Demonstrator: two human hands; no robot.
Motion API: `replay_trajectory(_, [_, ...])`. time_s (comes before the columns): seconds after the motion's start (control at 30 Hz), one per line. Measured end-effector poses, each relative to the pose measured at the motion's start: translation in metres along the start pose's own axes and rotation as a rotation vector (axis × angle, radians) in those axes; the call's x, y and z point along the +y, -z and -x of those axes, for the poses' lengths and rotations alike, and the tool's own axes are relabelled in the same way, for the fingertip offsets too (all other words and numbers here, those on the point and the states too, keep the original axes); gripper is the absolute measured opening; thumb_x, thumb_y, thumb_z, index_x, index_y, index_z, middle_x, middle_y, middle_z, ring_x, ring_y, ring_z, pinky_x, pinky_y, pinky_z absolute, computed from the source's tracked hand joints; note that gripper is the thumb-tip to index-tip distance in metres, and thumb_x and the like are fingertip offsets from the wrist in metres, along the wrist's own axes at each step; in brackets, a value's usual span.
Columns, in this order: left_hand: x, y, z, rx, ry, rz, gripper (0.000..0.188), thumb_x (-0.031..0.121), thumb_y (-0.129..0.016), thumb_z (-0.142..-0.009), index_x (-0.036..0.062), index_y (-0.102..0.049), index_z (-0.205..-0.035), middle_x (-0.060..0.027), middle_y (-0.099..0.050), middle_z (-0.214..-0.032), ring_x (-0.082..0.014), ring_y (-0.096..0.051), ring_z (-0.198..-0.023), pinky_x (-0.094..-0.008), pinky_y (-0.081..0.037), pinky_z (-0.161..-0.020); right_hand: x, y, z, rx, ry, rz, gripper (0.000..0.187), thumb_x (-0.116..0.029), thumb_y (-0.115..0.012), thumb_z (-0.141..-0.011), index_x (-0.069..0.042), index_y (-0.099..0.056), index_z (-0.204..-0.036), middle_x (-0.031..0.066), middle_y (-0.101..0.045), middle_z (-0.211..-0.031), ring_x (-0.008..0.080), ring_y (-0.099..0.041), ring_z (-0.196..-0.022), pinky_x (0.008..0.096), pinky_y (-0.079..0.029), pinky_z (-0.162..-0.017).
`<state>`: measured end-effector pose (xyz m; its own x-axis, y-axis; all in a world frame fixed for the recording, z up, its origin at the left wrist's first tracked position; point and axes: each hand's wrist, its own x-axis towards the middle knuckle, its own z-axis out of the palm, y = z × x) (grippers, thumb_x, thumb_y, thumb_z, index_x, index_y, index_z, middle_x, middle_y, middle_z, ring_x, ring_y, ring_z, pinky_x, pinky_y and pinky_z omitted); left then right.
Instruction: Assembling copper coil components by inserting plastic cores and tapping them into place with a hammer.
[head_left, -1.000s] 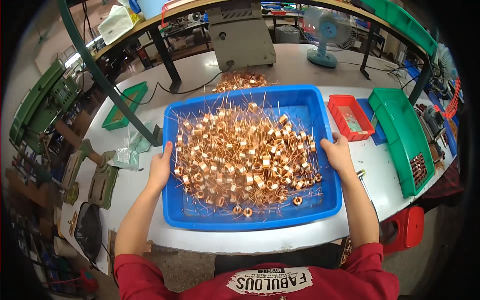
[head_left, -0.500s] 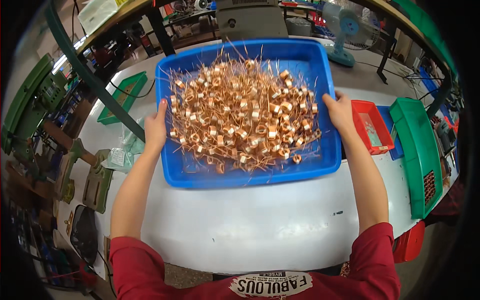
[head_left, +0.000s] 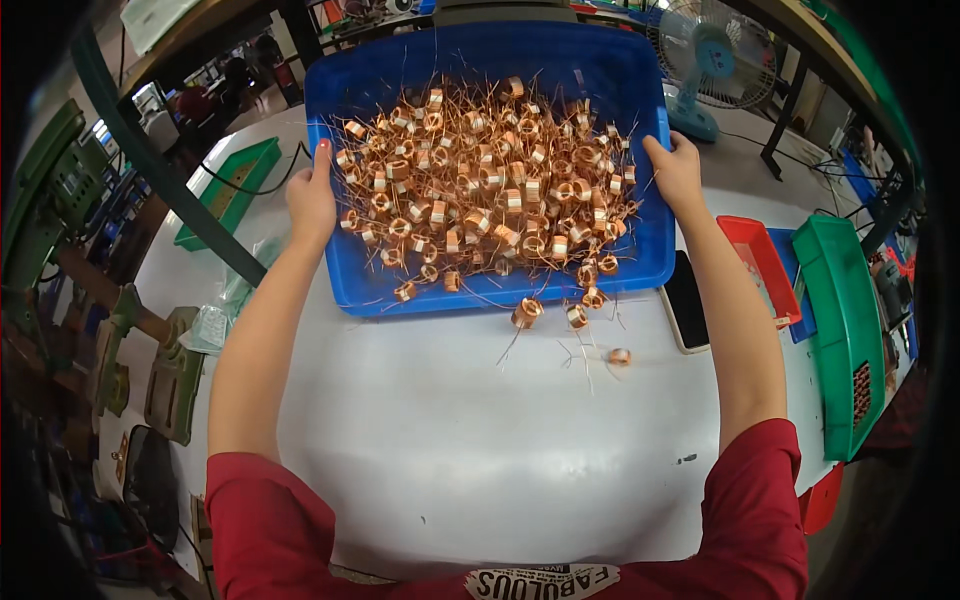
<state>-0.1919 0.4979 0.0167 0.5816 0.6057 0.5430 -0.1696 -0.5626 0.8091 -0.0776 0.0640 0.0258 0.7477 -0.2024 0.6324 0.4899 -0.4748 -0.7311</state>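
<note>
A blue plastic tray (head_left: 480, 48) hangs tilted toward me above the white table, its near rim low. My left hand (head_left: 313, 200) grips its left side, thumb up on the rim. My right hand (head_left: 676, 172) holds the right side the same way, also thumb on the rim. The remaining fingers of both hands are partly hidden behind the tray. A heap of small copper wire coils (head_left: 480, 180) with loose wire ends and pale bands fills the tray. Several coils are spilling over the near rim; one loose coil (head_left: 620, 357) is just above or on the table.
A black-screened phone (head_left: 688, 305) lies beside the tray. At right stand a red tray (head_left: 757, 262) and a long green bin (head_left: 835, 330); behind them is a fan (head_left: 708, 60). Left are a green tray (head_left: 250, 200), a plastic bag (head_left: 212, 325) and green machinery (head_left: 60, 200).
The tray has moved up and away from me and tipped so its near rim drops. Coils have slid forward, several over the rim. The phone has come into view.
</note>
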Motion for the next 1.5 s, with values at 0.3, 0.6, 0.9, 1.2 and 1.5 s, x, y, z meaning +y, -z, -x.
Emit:
replay_trajectory(0.3, [0.023, -0.018, 0.022, 0.047, -0.035, -0.012, 0.068, 0.060, -0.050, -0.086, -0.0030, -0.054, -0.060, -0.0116, -0.053, -0.057, -0.0197, -0.049, -0.055, -0.0297, -0.042, -0.059, 0.023, 0.030, -0.008, 0.050, 0.070, -0.048, 0.038, -0.025, -0.060, -0.078, 0.009, -0.061, -0.094, 0.0110, -0.062, -0.071, 0.0144, -0.051, -0.055, 0.0230, -0.043, -0.052])
replay_trajectory(0.6, [0.022, -0.075, 0.054, 0.040, 0.008, 0.057, 0.067, 0.058, -0.052, -0.086, -0.0048, -0.056, -0.064, -0.0111, -0.054, -0.059, -0.0189, -0.049, -0.056, -0.0286, -0.043, -0.060, 0.090, 0.035, -0.012, 0.037, -0.033, -0.036, 0.036, -0.024, -0.061, -0.079, 0.009, -0.059, -0.093, 0.0118, -0.062, -0.072, 0.0152, -0.051, -0.056, 0.0242, -0.044, -0.055])
replay_trajectory(0.9, [0.026, -0.557, -0.302, 0.127, -0.068, 0.125, 0.063, 0.055, -0.054, -0.086, -0.0043, -0.058, -0.068, -0.0077, -0.054, -0.060, -0.0153, -0.047, -0.056, -0.0264, -0.041, -0.058, 0.336, -0.141, -0.530, 0.039, 0.033, -0.109, 0.045, -0.028, -0.060, -0.078, 0.010, -0.057, -0.103, 0.0163, -0.065, -0.083, 0.0211, -0.057, -0.067, 0.0283, -0.047, -0.065])
replay_trajectory(1.2, [0.049, -0.585, -0.278, 0.162, -0.177, 0.085, 0.058, 0.050, -0.052, -0.090, -0.0032, -0.059, -0.070, -0.0047, -0.052, -0.059, -0.0133, -0.044, -0.056, -0.0250, -0.039, -0.057, 0.368, -0.116, -0.545, 0.104, 0.132, -0.169, 0.029, -0.021, -0.058, -0.083, 0.006, -0.059, -0.094, 0.0102, -0.061, -0.075, 0.0135, -0.050, -0.059, 0.0225, -0.042, -0.058])
replay_trajectory(1.5, [0.057, -0.591, -0.257, 0.079, -0.142, 0.118, 0.055, 0.048, -0.050, -0.092, -0.0036, -0.059, -0.077, -0.0082, -0.060, -0.066, -0.0140, -0.050, -0.059, -0.0265, -0.043, -0.059, 0.395, -0.098, -0.538, 0.054, 0.183, -0.054, 0.033, -0.031, -0.057, -0.083, 0.000, -0.060, -0.091, 0.0081, -0.060, -0.073, 0.0170, -0.050, -0.063, 0.0284, -0.044, -0.064])
